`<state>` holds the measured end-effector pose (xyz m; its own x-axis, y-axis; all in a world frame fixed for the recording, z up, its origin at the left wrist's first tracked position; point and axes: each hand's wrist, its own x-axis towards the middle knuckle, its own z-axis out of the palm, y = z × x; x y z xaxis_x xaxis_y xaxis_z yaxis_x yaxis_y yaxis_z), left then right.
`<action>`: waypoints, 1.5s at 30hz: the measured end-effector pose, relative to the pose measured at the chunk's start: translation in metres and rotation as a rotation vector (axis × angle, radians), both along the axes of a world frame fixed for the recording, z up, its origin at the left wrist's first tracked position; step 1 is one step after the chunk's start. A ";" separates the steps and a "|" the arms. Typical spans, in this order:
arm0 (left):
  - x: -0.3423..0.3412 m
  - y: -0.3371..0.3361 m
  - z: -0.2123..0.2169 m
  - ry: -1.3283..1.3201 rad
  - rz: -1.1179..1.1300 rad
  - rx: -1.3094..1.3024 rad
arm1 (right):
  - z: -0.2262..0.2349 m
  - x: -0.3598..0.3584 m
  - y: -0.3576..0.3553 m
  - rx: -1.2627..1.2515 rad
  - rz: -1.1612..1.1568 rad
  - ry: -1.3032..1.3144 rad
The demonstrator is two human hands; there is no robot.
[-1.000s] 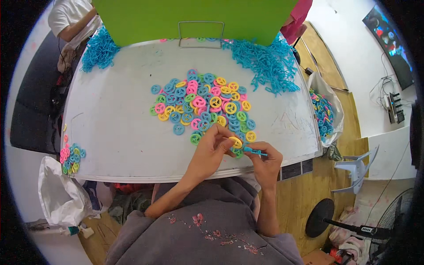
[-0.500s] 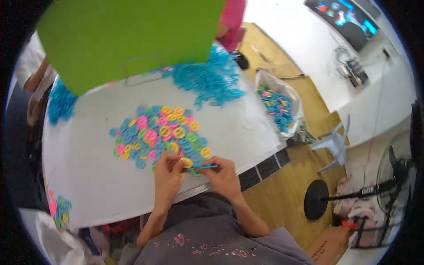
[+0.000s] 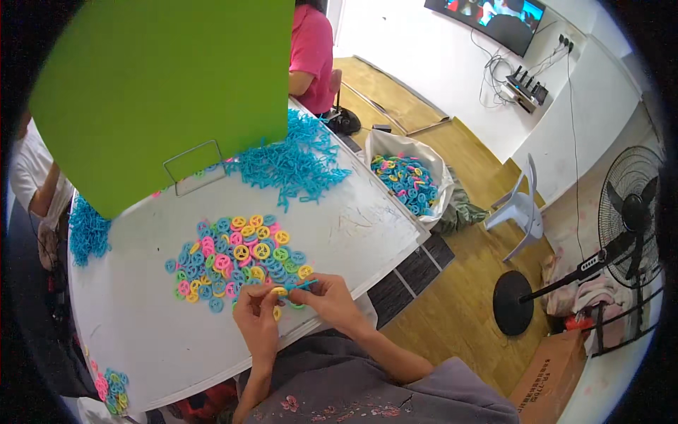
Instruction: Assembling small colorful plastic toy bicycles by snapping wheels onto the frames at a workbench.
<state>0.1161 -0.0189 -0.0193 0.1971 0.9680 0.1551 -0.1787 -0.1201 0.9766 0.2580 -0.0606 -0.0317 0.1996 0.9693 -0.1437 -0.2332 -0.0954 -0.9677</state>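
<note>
My left hand [image 3: 257, 314] pinches a small yellow plastic wheel [image 3: 279, 291] near the table's front edge. My right hand [image 3: 330, 301] grips a thin blue plastic stick [image 3: 305, 285], whose end meets the wheel or lies right beside it; I cannot tell whether it passes through. Just beyond my hands spreads a pile of small spoked wheels [image 3: 241, 251] in blue, yellow, pink and green. Farther off on the white table [image 3: 169, 346] lies a heap of thin blue plastic pieces [image 3: 289, 168].
A green board [image 3: 162, 92] stands across the table's far side, with a wire stand [image 3: 194, 167] at its base. More blue pieces [image 3: 87, 233] lie far left, and wheels [image 3: 111, 389] near left. A white sack [image 3: 441, 177] of wheels stands right. Two people sit beyond; a fan [image 3: 513, 304] stands right.
My view has shifted, bringing more of the room's right side into sight. My hands keep hold of the yellow wheel and blue stick, which have come closer together.
</note>
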 end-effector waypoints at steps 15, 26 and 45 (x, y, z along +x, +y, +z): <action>0.002 0.013 -0.013 0.314 0.294 0.402 | 0.002 -0.031 0.011 0.008 -0.200 0.097; -0.015 0.017 -0.002 0.059 -0.007 -0.056 | 0.011 -0.013 0.019 0.012 -0.025 -0.300; 0.019 0.061 -0.015 0.854 0.278 0.572 | 0.000 0.015 0.000 0.109 -0.320 -0.001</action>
